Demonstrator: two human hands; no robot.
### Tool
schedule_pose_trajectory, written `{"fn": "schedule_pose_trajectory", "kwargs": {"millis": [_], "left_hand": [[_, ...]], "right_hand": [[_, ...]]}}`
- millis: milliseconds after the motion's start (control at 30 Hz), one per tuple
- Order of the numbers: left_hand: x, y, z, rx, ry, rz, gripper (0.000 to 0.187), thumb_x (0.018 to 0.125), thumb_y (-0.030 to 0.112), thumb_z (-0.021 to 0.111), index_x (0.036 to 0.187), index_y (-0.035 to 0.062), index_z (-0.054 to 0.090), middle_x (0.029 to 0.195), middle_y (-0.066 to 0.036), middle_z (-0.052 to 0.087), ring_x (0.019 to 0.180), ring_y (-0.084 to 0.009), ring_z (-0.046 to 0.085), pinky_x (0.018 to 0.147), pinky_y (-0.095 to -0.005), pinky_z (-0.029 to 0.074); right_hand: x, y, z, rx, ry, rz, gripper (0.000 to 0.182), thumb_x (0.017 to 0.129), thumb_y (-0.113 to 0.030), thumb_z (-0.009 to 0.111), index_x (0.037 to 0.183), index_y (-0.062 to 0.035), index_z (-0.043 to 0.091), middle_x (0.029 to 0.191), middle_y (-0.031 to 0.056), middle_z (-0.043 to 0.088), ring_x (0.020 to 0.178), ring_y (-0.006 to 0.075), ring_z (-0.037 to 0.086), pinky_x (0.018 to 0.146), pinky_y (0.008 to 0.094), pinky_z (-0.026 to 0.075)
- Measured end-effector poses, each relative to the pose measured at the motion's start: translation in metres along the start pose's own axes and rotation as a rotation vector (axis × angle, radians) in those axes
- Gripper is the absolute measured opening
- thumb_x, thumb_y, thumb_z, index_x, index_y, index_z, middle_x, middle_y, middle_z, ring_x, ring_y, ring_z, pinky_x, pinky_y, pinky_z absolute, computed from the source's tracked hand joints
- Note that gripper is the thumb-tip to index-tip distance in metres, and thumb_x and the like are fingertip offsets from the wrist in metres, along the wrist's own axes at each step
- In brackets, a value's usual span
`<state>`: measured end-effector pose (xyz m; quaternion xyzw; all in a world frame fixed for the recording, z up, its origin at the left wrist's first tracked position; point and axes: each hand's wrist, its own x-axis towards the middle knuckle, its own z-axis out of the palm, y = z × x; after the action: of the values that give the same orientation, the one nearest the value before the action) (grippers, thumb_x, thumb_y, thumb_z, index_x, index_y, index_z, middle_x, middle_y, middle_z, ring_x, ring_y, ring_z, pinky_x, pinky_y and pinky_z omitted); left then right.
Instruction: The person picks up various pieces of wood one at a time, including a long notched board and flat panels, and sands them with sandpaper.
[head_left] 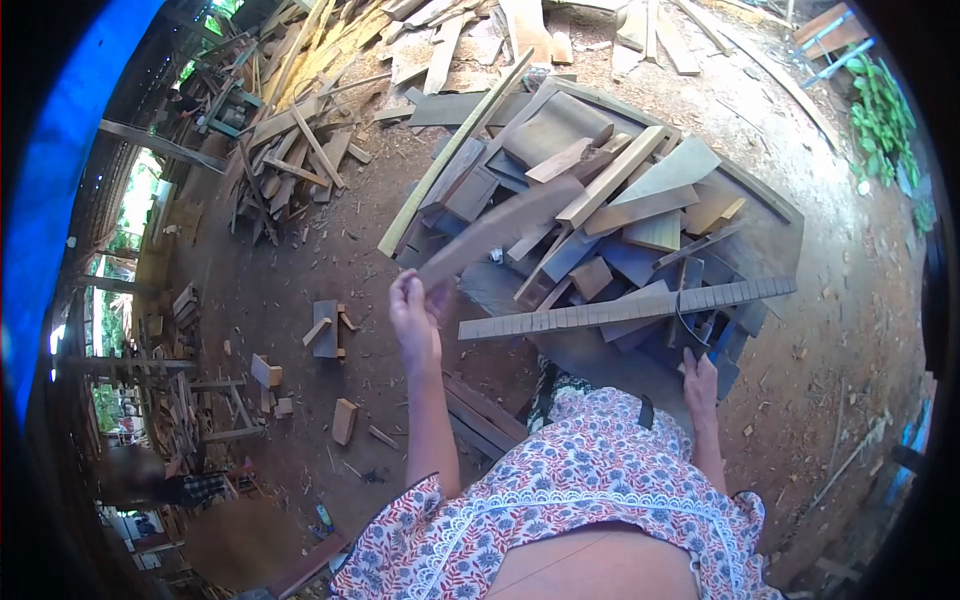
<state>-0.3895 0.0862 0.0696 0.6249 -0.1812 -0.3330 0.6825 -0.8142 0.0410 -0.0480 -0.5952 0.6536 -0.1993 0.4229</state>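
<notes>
My left hand (415, 303) is closed on the near end of a long, slightly curved wooden piece (510, 228), which slants up to the right over the wood pile. My right hand (699, 378) is closed at the pile's near right side, on the handle of a thin curved tool (684, 312). A long strip with evenly spaced cross marks (620, 311) lies across the near side of the pile, passing by the tool. Beneath are many mixed offcuts (640, 215) on a dark wooden surface (765, 190).
Scrap wood (300, 165) is heaped at the upper left, and boards (530, 30) lie along the top. A small stool-like wooden piece (325, 330) and loose blocks (344, 421) sit on the dirt floor at left. A person (195, 489) is at the lower left.
</notes>
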Motion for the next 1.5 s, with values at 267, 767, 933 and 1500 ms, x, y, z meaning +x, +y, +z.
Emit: {"fn": "schedule_pose_trajectory", "kwargs": {"millis": [267,767,933,1500], "left_hand": [[0.26,-0.156,-0.05,-0.468,0.236,-0.075,0.018,0.099,0.013,0.045,0.116,0.0098,0.041,0.113,-0.02,0.055,0.098,-0.0347,0.064,0.081,-0.0437,0.055],[0.092,-0.166,0.14,0.039,-0.401,-0.597,0.058,0.086,0.055,0.061,0.118,0.01,0.044,0.106,-0.01,0.047,0.089,-0.024,0.052,0.073,-0.0421,0.051],[0.104,-0.189,0.186,0.079,-0.177,-0.874,0.059,0.089,0.056,0.054,0.124,0.009,0.046,0.116,-0.012,0.048,0.094,-0.0258,0.051,0.068,-0.0378,0.042],[0.004,0.089,0.138,-0.016,-0.108,0.667,0.039,0.094,0.033,0.051,0.105,-0.0045,0.048,0.103,-0.024,0.062,0.093,-0.0322,0.065,0.078,-0.0387,0.058]], "right_hand": [[-0.027,-0.036,0.013,0.0,0.06,0.01,0.029,0.096,-0.023,0.054,0.117,-0.0029,0.06,0.065,0.0121,0.048,0.06,0.015,0.04,0.057,0.0322,0.039],[-0.048,-0.038,0.027,0.062,0.262,-0.032,0.031,0.096,-0.02,0.054,0.126,-0.0113,0.057,0.094,0.019,0.064,0.073,0.0292,0.06,0.07,0.0361,0.047],[-0.065,-0.027,0.011,0.055,0.204,0.095,0.032,0.095,-0.02,0.053,0.125,-0.007,0.057,0.104,0.0222,0.063,0.093,0.0367,0.063,0.077,0.0391,0.048],[-0.033,0.022,-0.038,0.069,0.409,-0.155,0.027,0.094,-0.017,0.054,0.115,0.0,0.058,0.089,0.023,0.064,0.081,0.0366,0.063,0.071,0.039,0.047]]}}
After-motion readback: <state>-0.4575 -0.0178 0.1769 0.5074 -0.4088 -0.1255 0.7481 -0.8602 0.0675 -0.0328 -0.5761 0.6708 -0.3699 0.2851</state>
